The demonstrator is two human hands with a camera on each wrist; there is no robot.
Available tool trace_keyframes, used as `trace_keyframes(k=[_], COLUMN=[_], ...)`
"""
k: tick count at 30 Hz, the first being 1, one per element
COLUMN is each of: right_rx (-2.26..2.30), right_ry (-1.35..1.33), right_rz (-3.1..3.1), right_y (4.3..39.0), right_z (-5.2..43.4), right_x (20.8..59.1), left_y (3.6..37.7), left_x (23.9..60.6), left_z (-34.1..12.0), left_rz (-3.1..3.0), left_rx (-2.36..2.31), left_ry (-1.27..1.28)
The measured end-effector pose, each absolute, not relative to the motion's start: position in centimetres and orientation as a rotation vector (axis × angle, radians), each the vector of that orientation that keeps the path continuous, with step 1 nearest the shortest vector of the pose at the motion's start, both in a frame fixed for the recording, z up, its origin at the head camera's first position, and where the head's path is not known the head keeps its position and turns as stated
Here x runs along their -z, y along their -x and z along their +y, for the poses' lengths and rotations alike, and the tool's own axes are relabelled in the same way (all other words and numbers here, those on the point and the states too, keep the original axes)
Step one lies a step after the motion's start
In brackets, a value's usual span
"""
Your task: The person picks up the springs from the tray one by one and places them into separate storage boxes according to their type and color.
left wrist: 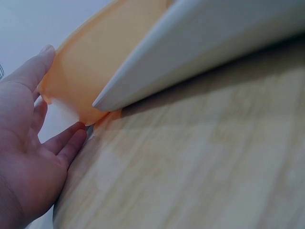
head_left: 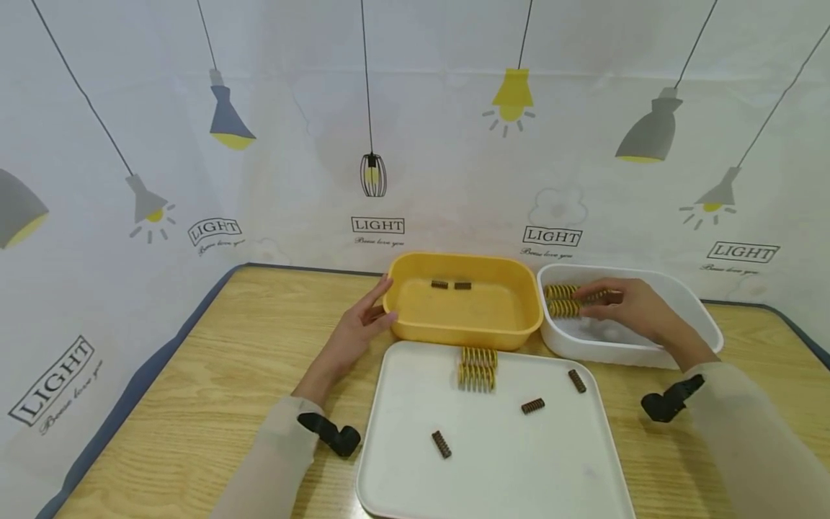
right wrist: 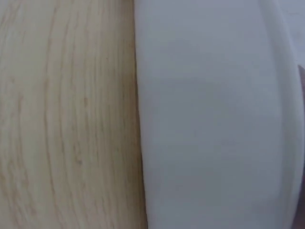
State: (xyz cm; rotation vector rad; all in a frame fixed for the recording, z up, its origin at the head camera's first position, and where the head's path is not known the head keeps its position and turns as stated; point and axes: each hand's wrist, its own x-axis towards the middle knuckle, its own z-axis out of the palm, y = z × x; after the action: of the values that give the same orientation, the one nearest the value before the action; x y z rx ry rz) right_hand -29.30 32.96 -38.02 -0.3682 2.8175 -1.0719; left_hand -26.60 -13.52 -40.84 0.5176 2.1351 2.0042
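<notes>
Wooden table (head_left: 227, 360): right hand (head_left: 629, 306) holds yellow springs (head_left: 563, 300) lying crosswise; left hand (head_left: 359, 328) flat against yellow bin (head_left: 463, 328).

A pale wooden desk (head_left: 214, 375) with a light grain and a dark blue-grey edge fills the lower half of the head view. Behind and to the left hangs a white printed backdrop sheet (head_left: 454, 144), drawn with hanging lamps in grey, blue and yellow (each with the word LIGHT in a small box below). The lighting is soft and even.
</notes>
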Motion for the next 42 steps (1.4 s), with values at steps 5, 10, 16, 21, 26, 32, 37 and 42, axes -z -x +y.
trace_keyframes(k=[5, 10, 16, 21, 26, 32, 37, 42], right_rx=[1.073, 1.099, 1.209, 1.363, 1.453, 1.372, 1.252, 1.192], right_ry=[0.351, 0.452, 0.596, 0.744, 0.835, 0.912, 0.889, 0.779], right_rz=[2.873, 2.918, 2.925, 2.784, 2.593, 2.441, 2.377, 2.341], right_y=[28.2, 26.3, 22.7, 20.0, 18.5, 17.8, 17.9, 18.0], right_z=[33.4, 33.5, 31.9, 30.2, 28.3, 26.3, 25.0, 24.2], right_x=[37.0, 35.9, 34.9, 35.0, 35.5, 36.2, 37.7, 39.0], left_y=[26.5, 26.5, 26.5, 26.5, 26.4, 26.4, 26.5, 26.3], left_x=[40.8, 40.7, 40.7, 40.7, 40.7, 40.6, 40.6, 40.5], left_z=[-13.4, -13.4, -13.5, -13.5, -13.4, -13.3, -13.3, -13.3], left_rz=[2.138, 2.135, 2.137, 2.139, 2.157, 2.163, 2.167, 2.148], left_rx=[-2.003, -2.005, -2.008, -2.009, -1.991, -1.981, -1.975, -1.994], left_ry=[-0.517, -0.518, -0.52, -0.526, -0.519, -0.496, -0.495, -0.487])
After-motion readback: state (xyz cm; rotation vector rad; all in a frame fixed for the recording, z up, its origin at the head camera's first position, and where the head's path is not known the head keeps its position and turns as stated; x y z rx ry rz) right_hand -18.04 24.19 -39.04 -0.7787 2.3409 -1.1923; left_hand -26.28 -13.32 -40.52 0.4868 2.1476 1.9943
